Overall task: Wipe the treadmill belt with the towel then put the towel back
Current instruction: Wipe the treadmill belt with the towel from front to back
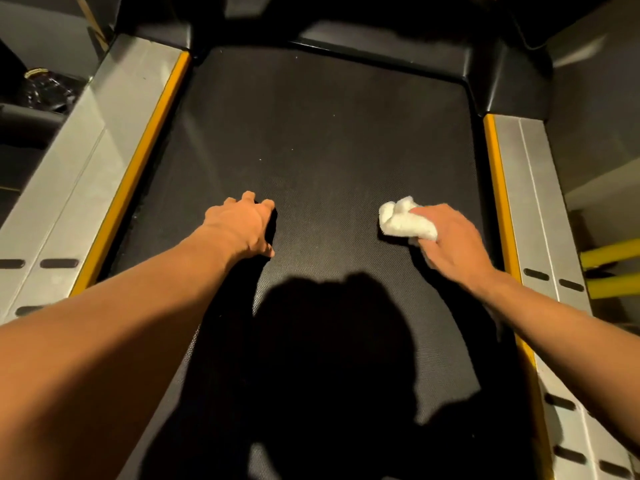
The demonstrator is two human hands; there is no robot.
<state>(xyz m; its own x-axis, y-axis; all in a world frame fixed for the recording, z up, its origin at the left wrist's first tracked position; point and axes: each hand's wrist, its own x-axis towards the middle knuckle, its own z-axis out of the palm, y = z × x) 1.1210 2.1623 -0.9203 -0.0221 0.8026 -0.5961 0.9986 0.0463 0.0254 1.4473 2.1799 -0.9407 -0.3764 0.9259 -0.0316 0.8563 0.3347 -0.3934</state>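
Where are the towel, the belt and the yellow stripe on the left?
towel (pixel 403 221), head view, middle of the white bunch.
belt (pixel 329 126), head view, bare black part.
yellow stripe (pixel 138 161), head view, halfway along.

The right hand (pixel 450 237) covers the near part of the towel (pixel 401 221), and the left hand (pixel 242 226) hides its own fingers behind its knuckles. The near stretch of the treadmill belt (pixel 329 133) is lost in black shadow (pixel 329 341) and cut by the bottom edge. Yellow bars (pixel 609 268) at right run off the frame; the dark object (pixel 48 88) at far left is too dim to name.
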